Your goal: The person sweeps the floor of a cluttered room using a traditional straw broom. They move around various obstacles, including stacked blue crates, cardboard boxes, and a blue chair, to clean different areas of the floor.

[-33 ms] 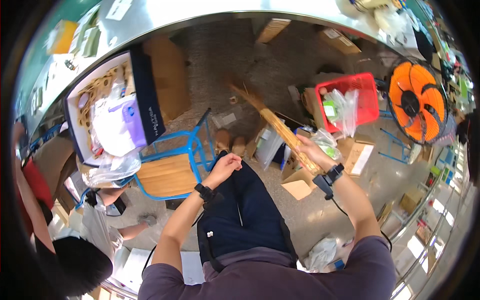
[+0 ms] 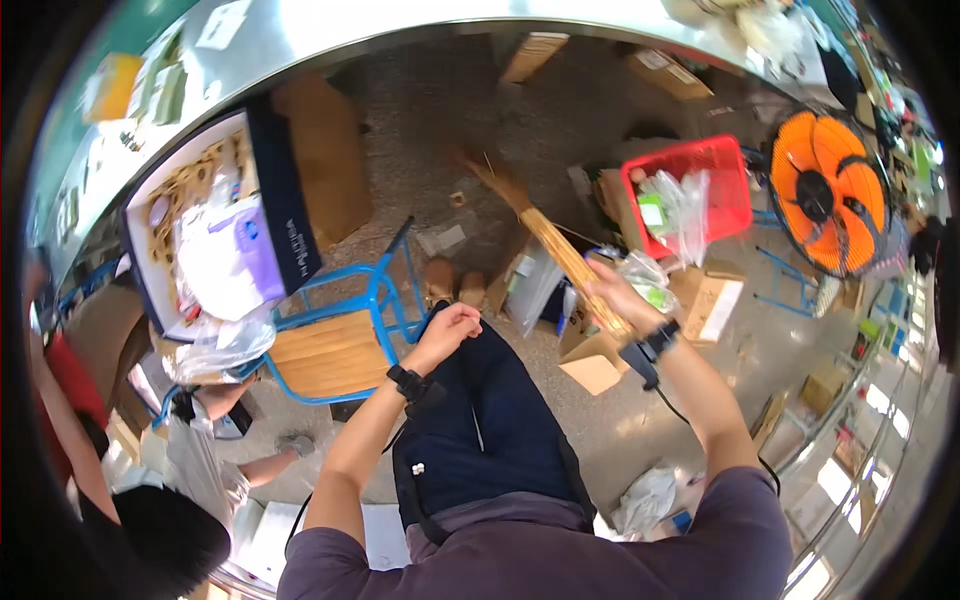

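Note:
My right hand (image 2: 618, 297) is wrapped round the straw-coloured handle of a broom (image 2: 560, 245). The broom slants away to the far left, and its brown bristle end (image 2: 495, 185) is over the floor under the workbench, slightly blurred. In front of my thighs my left hand (image 2: 457, 328) hovers with curled fingers, and nothing shows in it. Dark bands with small devices sit on both wrists. A small scrap (image 2: 457, 199) and a pale piece of paper (image 2: 442, 238) lie on the floor left of the broom.
A blue-framed stool (image 2: 330, 355) stands at left beside an open box (image 2: 285, 200) of packaging. At right are a red basket (image 2: 728, 200), cardboard boxes (image 2: 595, 365) and an orange fan (image 2: 820, 195). Another person (image 2: 160, 530) is at lower left. The workbench (image 2: 350, 30) spans the far side.
The whole view has shifted slightly, with surroundings a little to the left. My right hand still grips the broom, and my left hand keeps its curled pose.

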Demonstrator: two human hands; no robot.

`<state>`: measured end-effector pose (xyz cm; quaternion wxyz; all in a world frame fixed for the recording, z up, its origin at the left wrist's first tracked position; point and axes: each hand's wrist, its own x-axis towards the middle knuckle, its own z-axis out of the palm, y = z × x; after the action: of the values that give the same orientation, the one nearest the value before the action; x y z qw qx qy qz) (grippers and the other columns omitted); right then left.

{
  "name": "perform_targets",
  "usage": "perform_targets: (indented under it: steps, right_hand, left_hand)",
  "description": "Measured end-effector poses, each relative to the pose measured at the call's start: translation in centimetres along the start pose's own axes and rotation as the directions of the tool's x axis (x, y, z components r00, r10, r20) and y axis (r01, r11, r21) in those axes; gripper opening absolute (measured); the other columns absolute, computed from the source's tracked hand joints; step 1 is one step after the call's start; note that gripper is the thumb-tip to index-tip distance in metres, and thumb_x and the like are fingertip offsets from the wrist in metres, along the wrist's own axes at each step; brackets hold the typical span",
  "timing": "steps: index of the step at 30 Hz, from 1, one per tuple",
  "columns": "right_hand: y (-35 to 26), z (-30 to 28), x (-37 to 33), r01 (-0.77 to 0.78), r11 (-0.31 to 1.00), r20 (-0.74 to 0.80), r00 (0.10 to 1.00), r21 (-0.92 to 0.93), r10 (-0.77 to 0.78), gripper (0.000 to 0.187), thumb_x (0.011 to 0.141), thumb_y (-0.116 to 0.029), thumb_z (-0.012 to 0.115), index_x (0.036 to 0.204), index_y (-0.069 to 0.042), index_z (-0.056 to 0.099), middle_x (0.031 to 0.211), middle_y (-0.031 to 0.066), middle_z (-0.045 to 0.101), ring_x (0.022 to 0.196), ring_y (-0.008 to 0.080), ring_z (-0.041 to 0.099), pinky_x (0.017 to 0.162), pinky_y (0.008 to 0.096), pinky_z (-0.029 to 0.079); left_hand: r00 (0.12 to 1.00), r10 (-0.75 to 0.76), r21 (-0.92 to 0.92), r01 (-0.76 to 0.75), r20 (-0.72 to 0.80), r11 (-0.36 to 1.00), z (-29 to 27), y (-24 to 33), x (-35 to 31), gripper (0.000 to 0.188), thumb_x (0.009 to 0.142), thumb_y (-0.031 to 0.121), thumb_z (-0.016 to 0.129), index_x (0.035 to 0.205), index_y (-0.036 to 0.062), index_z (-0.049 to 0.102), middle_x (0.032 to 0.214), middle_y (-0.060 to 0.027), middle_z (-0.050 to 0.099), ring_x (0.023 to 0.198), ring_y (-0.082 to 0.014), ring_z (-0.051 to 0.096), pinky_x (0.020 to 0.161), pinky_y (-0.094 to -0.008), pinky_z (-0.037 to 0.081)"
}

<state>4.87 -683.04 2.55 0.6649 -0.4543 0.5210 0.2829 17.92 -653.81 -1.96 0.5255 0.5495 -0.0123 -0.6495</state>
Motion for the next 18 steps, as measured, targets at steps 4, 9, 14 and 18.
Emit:
perform_targets:
  steps: [4,9,14,18]
  right_hand:
    - [-0.8,2.3,4.0,0.239,0.967,-0.111,0.962,-0.093,-0.248,0.049,0.083,-0.016,0.051,0.127,-0.01,0.03,0.078,0.0069,0.049,0.054,0.0156,0.052,0.043,0.0293,0.046]
    - [1.6,5.5,5.8,0.16,0.965,0.03,0.985,0.209,-0.17,0.052,0.084,-0.016,0.05,0.127,-0.007,0.023,0.08,0.0115,0.051,0.05,0.0195,0.054,0.04,0.0298,0.047]
    - [2.3,4.7,2.7,0.267,0.943,0.231,0.922,0.198,-0.31,0.066,0.088,-0.039,0.043,0.137,-0.016,0.005,0.108,0.0142,0.046,0.081,0.0238,0.059,0.06,0.0348,0.053]
    - [5.3,-7.0,4.3,0.23,0.967,0.182,0.952,0.107,-0.246,0.049,0.084,-0.039,0.051,0.12,-0.006,0.046,0.106,0.0103,0.057,0.089,0.0158,0.059,0.071,0.0298,0.05]
  left_hand:
    - [0.995,-0.097,-0.057,0.1,0.038,0.993,3.1,1.3,4.6,0.023,0.088,0.027,0.048,0.099,0.0067,0.054,0.086,-0.0047,0.06,0.079,-0.0124,0.056,0.071,-0.0247,0.043]
    - [0.966,-0.248,-0.124,0.237,-0.078,0.963,5.9,3.2,11.6,0.058,0.079,0.053,0.05,0.108,0.0025,0.05,0.098,-0.0115,0.055,0.091,-0.0211,0.053,0.078,-0.034,0.043]
    - [0.966,-0.244,-0.322,0.203,-0.091,0.925,7.6,3.9,14.5,0.028,0.078,0.024,0.062,0.09,0.0001,0.053,0.078,-0.0064,0.057,0.067,-0.0163,0.057,0.06,-0.0275,0.046]
    - [0.963,-0.193,-0.411,0.101,-0.19,0.906,7.2,4.8,13.8,0.024,0.08,0.016,0.059,0.09,-0.0001,0.046,0.074,-0.0076,0.055,0.062,-0.0191,0.058,0.056,-0.0308,0.05]
